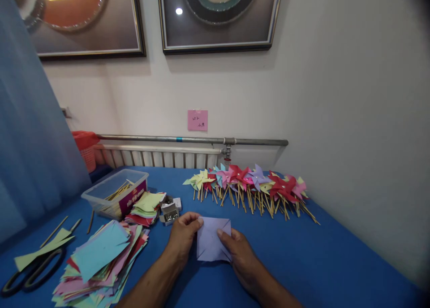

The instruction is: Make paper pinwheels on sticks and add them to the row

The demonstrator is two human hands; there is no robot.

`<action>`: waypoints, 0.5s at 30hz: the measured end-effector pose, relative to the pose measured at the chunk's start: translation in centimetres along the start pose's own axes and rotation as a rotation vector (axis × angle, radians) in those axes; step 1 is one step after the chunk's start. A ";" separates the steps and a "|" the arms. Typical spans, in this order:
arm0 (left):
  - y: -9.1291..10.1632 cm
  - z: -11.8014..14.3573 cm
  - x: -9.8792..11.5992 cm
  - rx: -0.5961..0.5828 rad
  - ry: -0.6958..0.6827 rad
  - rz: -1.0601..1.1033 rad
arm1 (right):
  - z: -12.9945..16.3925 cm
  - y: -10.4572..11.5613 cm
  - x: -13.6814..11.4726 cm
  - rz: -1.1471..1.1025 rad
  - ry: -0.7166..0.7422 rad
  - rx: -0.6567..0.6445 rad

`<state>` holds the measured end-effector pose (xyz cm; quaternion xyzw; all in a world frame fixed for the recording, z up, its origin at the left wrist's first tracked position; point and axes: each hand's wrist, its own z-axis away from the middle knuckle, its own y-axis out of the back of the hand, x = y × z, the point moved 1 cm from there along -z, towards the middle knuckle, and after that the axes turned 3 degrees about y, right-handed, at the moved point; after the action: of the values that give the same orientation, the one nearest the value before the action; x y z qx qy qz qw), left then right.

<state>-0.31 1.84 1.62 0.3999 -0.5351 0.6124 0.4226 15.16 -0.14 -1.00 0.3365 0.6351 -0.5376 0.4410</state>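
Lilac paper is what you have in hand: a cut square (212,243) lying on the blue table (336,263) right in front of you, near its front edge, with slits running in from the corners. Your left hand (183,236) pinches its upper left corner between thumb and fingertips, closed on the paper, and your right hand (237,252) presses a finger flat on the right side to pin it down. To fold well, keep that right finger planted by the centre so the sheet cannot slide, bring each corner in gently without creasing it hard, and stack the tips squarely over the middle. Just beyond your left hand sits a small box of pins (170,213), close enough to reach without letting go. To the left lie the loose stack of coloured squares (101,261), a smaller pile (146,207), the clear tub of sticks (116,192) and the scissors (32,272); the finished pinwheels (250,184) line the far side. Hard to tell from here: how many corners are already folded in, since your fingers cover part of the sheet, and whether the box truly holds pins. Writing on the pink note (197,120) is too small to read.
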 end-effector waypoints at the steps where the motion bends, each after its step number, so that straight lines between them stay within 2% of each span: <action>1: 0.1 -0.1 0.1 0.012 -0.025 -0.035 | -0.1 0.1 0.1 0.015 0.001 0.003; 4: 0.4 -0.1 0.3 0.036 -0.147 -0.207 | 0.0 0.3 0.2 0.072 0.005 -0.008; 8: 0.4 0.5 0.7 0.060 -0.417 -0.522 | 0.0 0.3 0.4 0.122 -0.003 0.015; 10: 0.3 0.7 0.8 0.065 -0.503 -0.621 | -0.2 0.5 0.7 0.116 -0.010 0.031; 15: 0.4 0.7 0.6 0.089 -0.456 -0.633 | -1.0 1.2 1.6 0.111 0.013 0.076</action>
<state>-0.82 1.18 2.17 0.6891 -0.4384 0.3696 0.4431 15.42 1.01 -2.86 0.3910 0.5974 -0.5338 0.4532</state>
